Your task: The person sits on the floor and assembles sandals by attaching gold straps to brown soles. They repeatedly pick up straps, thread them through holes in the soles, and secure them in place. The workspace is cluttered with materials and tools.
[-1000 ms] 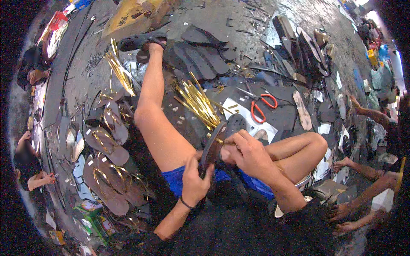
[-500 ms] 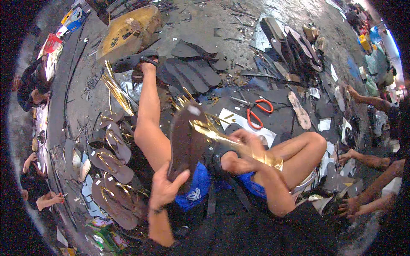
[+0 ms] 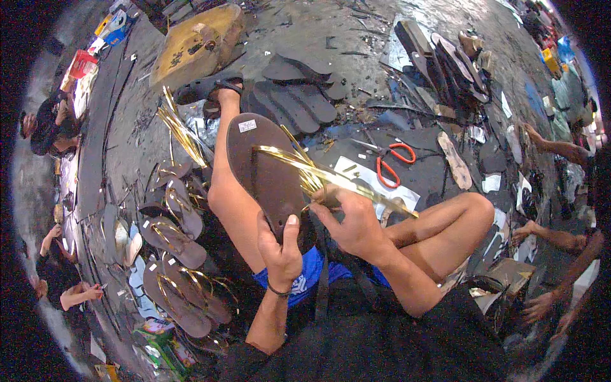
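Seated low, work over the lap. Brown flip-flop sole [image 3: 264,184] in my left hand [image 3: 280,256], tipped up above my blue shorts [image 3: 309,270], broad end away from me, pale sticker [image 3: 247,126] near its far tip. Left fingers closed round the near, narrow end, thumb flat on the upper face; I read this as a steadying grip that leaves the rest of the face uncovered.

Right hand [image 3: 353,219] at the sole's near right edge. Thumb and forefinger close together, a glint of gold at their tips; cannot tell whether they are pinched on it. Gold strap [image 3: 337,178] slants from the sole's broad half across and past my right knuckles, its far end loose in the air, probably just because it is long.

On the floor [image 3: 299,32] ahead: gold strips [image 3: 310,180] bunched beyond the sole, likely put there for easy reach. Red-handled scissors [image 3: 382,151], blades pointing left, lie partly over white paper [image 3: 368,178], right of the strips. Dark sole blanks [image 3: 289,105] overlap farther out. Strapped flip-flops [image 3: 184,312] lie to my left, apart from the blanks, presumably to keep the two sorts separate.
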Action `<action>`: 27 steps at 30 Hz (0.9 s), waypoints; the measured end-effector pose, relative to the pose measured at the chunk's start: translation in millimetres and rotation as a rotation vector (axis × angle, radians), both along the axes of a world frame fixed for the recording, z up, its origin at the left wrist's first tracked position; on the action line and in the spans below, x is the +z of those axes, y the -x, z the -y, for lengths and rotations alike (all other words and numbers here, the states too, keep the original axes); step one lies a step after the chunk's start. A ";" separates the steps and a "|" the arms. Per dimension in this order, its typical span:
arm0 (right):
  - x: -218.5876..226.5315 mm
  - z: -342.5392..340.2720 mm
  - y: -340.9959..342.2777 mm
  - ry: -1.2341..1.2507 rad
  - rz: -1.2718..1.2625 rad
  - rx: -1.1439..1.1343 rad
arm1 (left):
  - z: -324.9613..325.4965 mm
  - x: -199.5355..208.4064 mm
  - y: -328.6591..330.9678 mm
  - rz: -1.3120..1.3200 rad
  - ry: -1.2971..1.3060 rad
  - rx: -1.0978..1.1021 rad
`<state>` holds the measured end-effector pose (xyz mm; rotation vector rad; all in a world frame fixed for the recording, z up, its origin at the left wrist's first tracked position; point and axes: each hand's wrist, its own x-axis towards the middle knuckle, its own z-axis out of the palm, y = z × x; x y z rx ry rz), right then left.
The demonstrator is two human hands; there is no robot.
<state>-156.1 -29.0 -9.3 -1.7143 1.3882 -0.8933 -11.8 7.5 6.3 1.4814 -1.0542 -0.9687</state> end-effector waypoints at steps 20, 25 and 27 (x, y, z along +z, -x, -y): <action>-6.3 14.5 20.4 -0.159 0.176 0.118 | -4.7 -3.9 -44.5 0.205 -0.310 -0.254; -26.7 21.7 46.8 -0.237 0.303 -0.023 | -17.2 3.0 -81.7 0.476 -0.176 -0.490; -16.4 28.6 41.8 -0.552 0.936 -0.392 | -30.4 2.9 -95.2 0.259 -0.241 -0.341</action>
